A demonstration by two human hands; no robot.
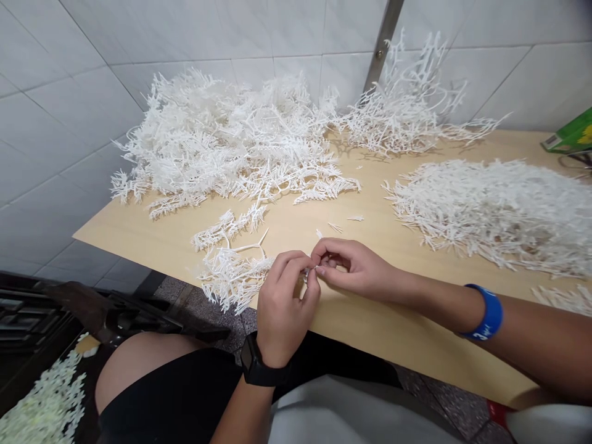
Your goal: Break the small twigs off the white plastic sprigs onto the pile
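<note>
My left hand (pixel 285 302), with a black watch on its wrist, is closed in a pinch above the table's front edge. My right hand (pixel 354 268), wearing a blue wristband, pinches from the other side, and the fingertips of both meet. A small white piece shows between them, mostly covered by the fingers, so its kind is unclear. Beside my left hand lies a branched white plastic sprig (pixel 235 271) that reaches over the table edge. Small loose white bits (pixel 335 227) lie just beyond the hands.
A large heap of white plastic sprigs (pixel 222 135) covers the table's back left. Bare branching stems (pixel 407 117) lean on the tiled wall. At right is a pile of thin white pieces (pixel 499 209), with a green box (pixel 571 134) behind. Pale flowers (pixel 46 394) lie below left.
</note>
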